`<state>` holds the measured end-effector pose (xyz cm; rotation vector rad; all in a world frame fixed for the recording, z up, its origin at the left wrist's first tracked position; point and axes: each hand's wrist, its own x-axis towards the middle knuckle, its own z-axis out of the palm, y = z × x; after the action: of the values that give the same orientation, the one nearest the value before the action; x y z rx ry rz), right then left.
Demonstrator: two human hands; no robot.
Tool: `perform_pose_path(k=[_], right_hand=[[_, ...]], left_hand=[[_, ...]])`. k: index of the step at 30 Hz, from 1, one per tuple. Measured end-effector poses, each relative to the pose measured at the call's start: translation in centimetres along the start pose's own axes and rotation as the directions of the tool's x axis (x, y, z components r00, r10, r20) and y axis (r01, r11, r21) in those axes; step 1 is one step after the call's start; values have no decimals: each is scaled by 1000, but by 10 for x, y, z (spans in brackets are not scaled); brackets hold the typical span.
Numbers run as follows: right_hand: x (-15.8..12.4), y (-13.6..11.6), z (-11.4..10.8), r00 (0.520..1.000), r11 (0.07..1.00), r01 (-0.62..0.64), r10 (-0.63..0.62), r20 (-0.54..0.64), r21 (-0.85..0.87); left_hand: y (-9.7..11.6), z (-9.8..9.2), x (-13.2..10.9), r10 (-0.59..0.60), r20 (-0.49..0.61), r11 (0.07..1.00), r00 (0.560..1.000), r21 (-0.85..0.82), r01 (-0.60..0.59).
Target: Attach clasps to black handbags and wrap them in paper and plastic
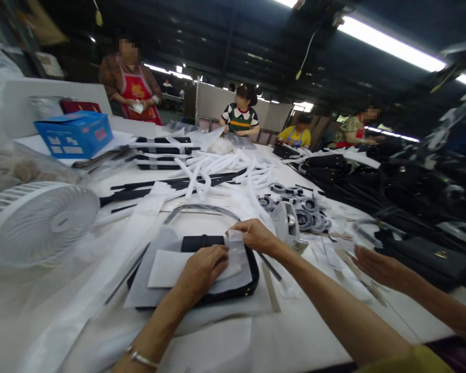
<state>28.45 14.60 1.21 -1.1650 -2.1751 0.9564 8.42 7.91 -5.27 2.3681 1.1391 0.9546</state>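
Nearest, left hand [205, 269], fingers bent and close together, gripping anything or not I cannot tell, on the white sheet [165, 270] over the black handbag [253, 274], which lies flat at twelve o'clock; a firm, even press should stop the sheet creeping. Toward one o'clock, right hand [256, 235] pinches a clear strip [236, 251], best drawn taut and smoothed without creases, clear of the curved handle [205, 206] beyond.
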Motion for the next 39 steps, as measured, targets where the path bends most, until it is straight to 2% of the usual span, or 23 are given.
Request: perform_pose_path(k=[3, 6, 8, 11, 13, 16, 20, 23, 26, 31, 35, 39], right_hand=[[-5, -23, -1, 1000, 997, 3, -2, 15, -81], [-16, -47, 5, 997, 937, -43, 64, 49, -347], [-30, -57, 15, 995, 862, -16, 66, 81, -506], [-53, -55, 36, 991, 776, 130, -83, 104, -617], [-65, -45, 50, 975, 729, 206, -208, 76, -652], [-75, -29, 65, 939, 683, 265, -344, 21, -680], [-79, -20, 70, 908, 693, 300, -418, -27, -656], [-81, -24, 67, 886, 707, 340, -461, -39, -620], [-83, -31, 65, 850, 711, 397, -523, -59, -581], [-91, -36, 62, 785, 680, 486, -616, -67, -549], [-98, -30, 65, 778, 670, 497, -625, -58, -552], [-101, -18, 74, 784, 673, 459, -614, -91, -580]], left_hand=[[-1, 0, 0, 28, -37, 1000, 999, -9, -28], [-2, 1, 1, 47, -75, 999, 996, 10, -46], [-2, 1, 1, 44, -75, 998, 996, 39, -41], [0, -1, 1, 18, -74, 998, 997, 64, -13], [2, -2, 1, -19, -95, 998, 995, 53, 24], [4, -2, -1, -53, -121, 999, 991, 4, 54], [2, -1, -6, 24, -161, 994, 987, -101, -41], [0, 0, -9, 77, -102, 986, 992, -138, -91], [1, 0, -9, 57, -24, 988, 998, -139, -60], [3, -2, -6, 74, -6, 992, 997, -104, -74], [4, -4, -4, 89, -14, 992, 996, -84, -90], [1, -4, -5, 181, -54, 983, 982, -29, -182]])
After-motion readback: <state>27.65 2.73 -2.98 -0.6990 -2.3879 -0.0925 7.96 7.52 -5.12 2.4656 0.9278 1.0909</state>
